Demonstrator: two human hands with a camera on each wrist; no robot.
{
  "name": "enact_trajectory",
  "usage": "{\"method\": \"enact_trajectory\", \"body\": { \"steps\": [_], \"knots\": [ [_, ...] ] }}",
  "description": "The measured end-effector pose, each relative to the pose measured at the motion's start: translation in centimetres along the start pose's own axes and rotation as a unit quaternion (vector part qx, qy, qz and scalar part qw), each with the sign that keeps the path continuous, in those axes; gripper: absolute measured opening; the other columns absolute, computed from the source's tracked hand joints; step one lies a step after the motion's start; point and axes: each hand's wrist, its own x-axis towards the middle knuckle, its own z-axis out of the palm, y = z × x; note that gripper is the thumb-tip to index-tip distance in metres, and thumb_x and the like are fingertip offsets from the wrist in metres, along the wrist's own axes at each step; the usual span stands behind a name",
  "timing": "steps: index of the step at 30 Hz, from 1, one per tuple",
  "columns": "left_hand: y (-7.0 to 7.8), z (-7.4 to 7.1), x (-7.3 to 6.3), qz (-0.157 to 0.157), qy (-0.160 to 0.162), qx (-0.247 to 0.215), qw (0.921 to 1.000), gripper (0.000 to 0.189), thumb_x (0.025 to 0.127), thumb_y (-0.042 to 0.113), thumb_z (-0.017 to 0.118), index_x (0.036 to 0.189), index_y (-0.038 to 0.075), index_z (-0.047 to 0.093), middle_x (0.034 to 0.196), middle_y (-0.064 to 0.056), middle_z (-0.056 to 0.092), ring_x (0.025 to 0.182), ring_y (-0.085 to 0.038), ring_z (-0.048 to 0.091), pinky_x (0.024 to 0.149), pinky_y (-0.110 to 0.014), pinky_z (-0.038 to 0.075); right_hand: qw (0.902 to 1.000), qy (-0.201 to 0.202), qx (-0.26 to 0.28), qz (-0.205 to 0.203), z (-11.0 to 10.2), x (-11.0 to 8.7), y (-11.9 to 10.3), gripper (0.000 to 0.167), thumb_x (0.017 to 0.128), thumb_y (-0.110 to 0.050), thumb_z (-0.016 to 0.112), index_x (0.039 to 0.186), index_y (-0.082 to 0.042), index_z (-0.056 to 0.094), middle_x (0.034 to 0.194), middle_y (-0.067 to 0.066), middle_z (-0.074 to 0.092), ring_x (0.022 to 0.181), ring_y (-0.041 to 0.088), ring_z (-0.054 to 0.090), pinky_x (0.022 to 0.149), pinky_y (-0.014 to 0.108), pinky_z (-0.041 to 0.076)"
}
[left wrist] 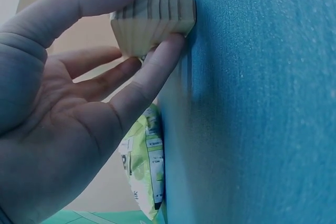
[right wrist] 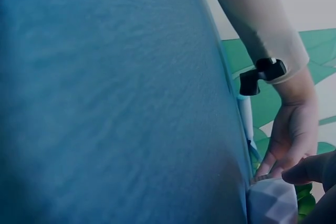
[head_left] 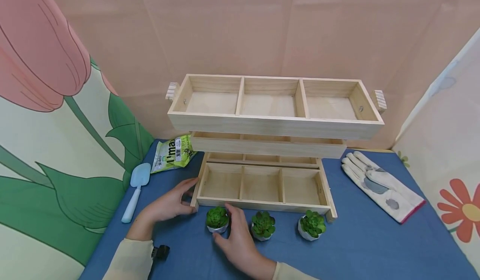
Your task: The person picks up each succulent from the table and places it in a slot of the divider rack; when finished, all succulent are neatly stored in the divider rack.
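Tiered stand, pale bare wood.
Clamped at near left by left hand, with right hand around leftmost succulent, grip unclear; blue table, pinkish backdrop.

A pinkish wall with soft creases stands at the back, a big pink tulip with green leaves fills the left, a red flower brightens the pale right wall, and the tabletop is blue.
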Motion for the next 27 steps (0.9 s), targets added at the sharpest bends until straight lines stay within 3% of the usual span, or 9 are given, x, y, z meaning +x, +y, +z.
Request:
{"method": "enact_trajectory", "body": {
  "steps": [16, 27],
  "knots": [
    [-0.3, 0.0, 0.0, 0.005, -0.002, -0.007, 1.0000, 0.099, 0.092, 0.018, 0.080, 0.170, 0.004, 0.021, 0.170, -0.028, 0.025, 0.140, -0.043, 0.056, 0.097, -0.040, 0.062, 0.9995, 0.016, 0.003, 0.027, 0.9, 0.7, 0.3, 0.080, 0.082, -0.021, 0.091, 0.149, -0.007, 0.049, 0.138, 0.011, 0.053, 0.133, 0.028, 0.054, 0.111, 0.048, 0.048],
    [-0.1, -0.1, 0.1, 0.006, -0.004, -0.009, 0.9999, 0.099, 0.093, 0.019, 0.079, 0.171, 0.004, 0.019, 0.170, -0.028, 0.025, 0.142, -0.046, 0.054, 0.099, -0.042, 0.061, 0.9993, 0.028, -0.004, 0.022, 1.0, 1.2, 0.6, 0.073, 0.080, -0.019, 0.092, 0.141, -0.005, 0.055, 0.134, 0.009, 0.056, 0.130, 0.028, 0.056, 0.110, 0.047, 0.048]
  ]
}}
